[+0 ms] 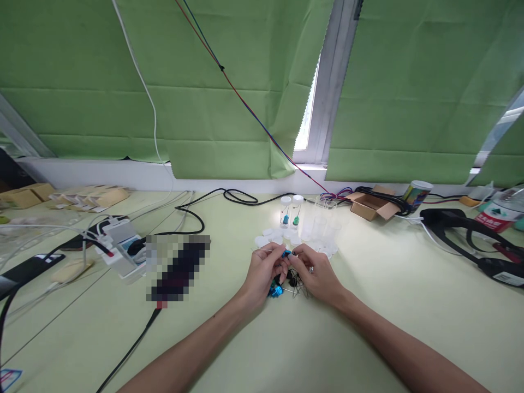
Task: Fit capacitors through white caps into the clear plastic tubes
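My left hand (262, 273) and my right hand (319, 271) meet over the table, fingertips pinched on a small blue piece (287, 254). A thin wire sticks out leftward by my left fingers. Beneath my hands lies a small heap with a shiny blue piece (277, 291), black pieces (292, 278) and thin bent wires, partly covered by my fingers. Just beyond are white round lids (279, 238), lying flat. Two capped clear vials stand behind them, one vial (285, 212) with a blue piece inside, the other vial (297, 212) with a green one.
Clear uncapped containers (321, 226) stand right of the vials. An open cardboard box (370, 206) and black headgear (470, 245) are at the right. A pixelated dark object (180, 270) with a cable and a white power strip (123, 248) lie left. Cables run along the back.
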Tool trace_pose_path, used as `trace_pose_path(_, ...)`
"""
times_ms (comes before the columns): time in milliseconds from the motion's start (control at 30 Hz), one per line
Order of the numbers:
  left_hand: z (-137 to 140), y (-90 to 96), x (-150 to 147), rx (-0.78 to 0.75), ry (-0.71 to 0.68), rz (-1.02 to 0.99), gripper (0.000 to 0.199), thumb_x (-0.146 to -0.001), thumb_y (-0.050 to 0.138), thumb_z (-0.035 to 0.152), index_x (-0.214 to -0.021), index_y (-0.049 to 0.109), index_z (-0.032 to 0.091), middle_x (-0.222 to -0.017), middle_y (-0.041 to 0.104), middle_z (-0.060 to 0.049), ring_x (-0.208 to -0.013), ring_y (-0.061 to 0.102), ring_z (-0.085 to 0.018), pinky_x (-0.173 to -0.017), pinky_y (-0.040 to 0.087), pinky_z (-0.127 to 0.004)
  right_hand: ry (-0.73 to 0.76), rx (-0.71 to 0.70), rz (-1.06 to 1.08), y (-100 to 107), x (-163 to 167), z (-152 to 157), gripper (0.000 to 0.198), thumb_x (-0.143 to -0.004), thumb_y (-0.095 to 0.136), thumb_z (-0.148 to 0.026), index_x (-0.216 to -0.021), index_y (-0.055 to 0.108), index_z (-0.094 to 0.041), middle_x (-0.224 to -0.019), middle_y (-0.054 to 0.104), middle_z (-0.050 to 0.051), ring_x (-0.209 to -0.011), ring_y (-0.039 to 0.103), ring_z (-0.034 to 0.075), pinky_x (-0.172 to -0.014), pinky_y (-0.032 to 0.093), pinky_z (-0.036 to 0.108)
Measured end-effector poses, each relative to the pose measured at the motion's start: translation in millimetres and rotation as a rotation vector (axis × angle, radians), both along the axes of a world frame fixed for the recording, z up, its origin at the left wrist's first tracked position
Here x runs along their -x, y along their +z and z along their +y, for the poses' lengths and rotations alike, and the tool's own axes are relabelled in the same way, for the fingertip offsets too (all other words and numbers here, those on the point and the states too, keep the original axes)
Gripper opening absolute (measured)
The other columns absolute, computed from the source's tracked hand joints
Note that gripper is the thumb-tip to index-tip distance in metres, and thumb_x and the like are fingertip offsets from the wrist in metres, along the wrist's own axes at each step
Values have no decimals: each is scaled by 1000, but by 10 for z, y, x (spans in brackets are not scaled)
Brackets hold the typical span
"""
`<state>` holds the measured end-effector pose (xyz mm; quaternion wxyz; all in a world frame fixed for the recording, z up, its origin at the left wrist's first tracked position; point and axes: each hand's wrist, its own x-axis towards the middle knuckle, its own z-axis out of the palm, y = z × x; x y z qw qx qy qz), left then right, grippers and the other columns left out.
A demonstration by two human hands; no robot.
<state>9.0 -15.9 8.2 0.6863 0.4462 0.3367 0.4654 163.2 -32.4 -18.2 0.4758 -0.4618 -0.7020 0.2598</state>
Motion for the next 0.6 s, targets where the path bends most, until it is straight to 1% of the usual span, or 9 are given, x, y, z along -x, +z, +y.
trace_pose_path(133,3,-7,-6,-5,-7,1,30,-80,70,41,-70,58,16,-60,56,1,-45,44,-7,-41,37,-21,1,13,0,28,6,9,29,-97,44,-36,-76,54,-19,-55,44,-5,-50,35,10,-50,30,24)
trace_pose_path(333,9,-19,-20,-6,-14,4,31,-80,70,42,-70,58,16,-63,60,-1,-46,46,-8,-41,38,-21,-41,-7,-19,13,7,17,42,-99,39,-40,-63,43,-20,-53,42,-5,-50,35,10,-52,32,24)
trace_pose_path(400,7,-17,-19,-3,-8,-3,30,-79,71,42,-71,58,16,-63,60,-1,-46,46,-8,-41,37,-21,-60,2,-14,3,3,15,39,-99,40,-41,-66,47,-19,-53,41,-5,-50,35,10,-52,31,25)
trace_pose_path(500,8,-8,-14,0,5,-13,30,-79,71,42,-72,59,16,-60,57,0,-45,46,-8,-41,37,-21,-57,3,4,-3,-3,1,27,-97,46,-41,-84,55,-19,-52,38,-8,-49,33,10,-49,28,24)
trace_pose_path(600,10,4,-10,-12,7,-16,30,-80,70,42,-71,58,17,-55,53,2,-43,43,-8,-41,36,-20,-14,-2,19,-10,-5,-12,21,-95,50,-40,-96,53,-19,-52,38,-9,-48,33,10,-48,29,24)
